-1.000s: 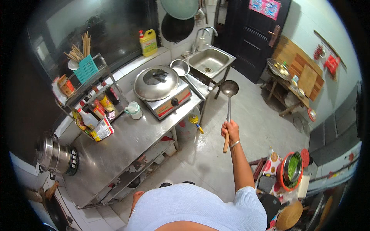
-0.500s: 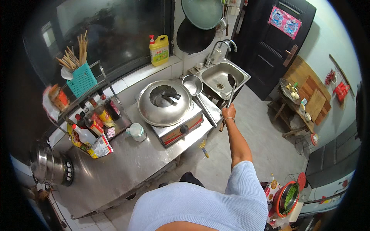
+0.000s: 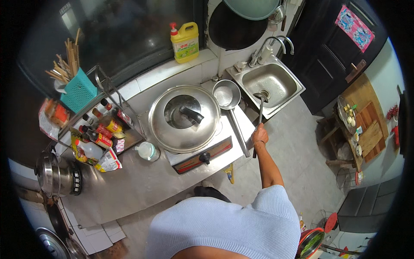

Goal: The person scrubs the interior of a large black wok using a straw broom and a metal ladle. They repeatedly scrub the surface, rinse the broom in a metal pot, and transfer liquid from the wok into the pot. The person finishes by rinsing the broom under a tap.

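Observation:
My right hand (image 3: pixel 260 134) is closed round the dark handle of a long ladle (image 3: pixel 261 108). The ladle's bowl is down in the steel sink (image 3: pixel 297 90), beside the drain; whether it touches the bottom I cannot tell. Just left of the hand, a metal dipper (image 3: pixel 227 94) with a long handle lies next to the gas stove (image 3: pixel 202 158). On the stove sits a wok covered by a domed steel lid (image 3: pixel 157 113) with a glass centre and black knob. Above the sink curves a double-spout faucet (image 3: pixel 276 39). My left hand is out of view.
Sauce bottles (image 3: pixel 101 129) crowd a rack on the left of the steel counter (image 3: pixel 125 185), near a lidded jar (image 3: pixel 147 151) and a steel pot (image 3: pixel 58 172). Yellow detergent (image 3: pixel 185 43) stands on the ledge. A low wooden table (image 3: pixel 340 149) is at the right.
The ladle's bowl has gone lower into the sink, close to the drain, with my right hand still gripping it. The whole view has shifted, bringing the sink and stove nearer.

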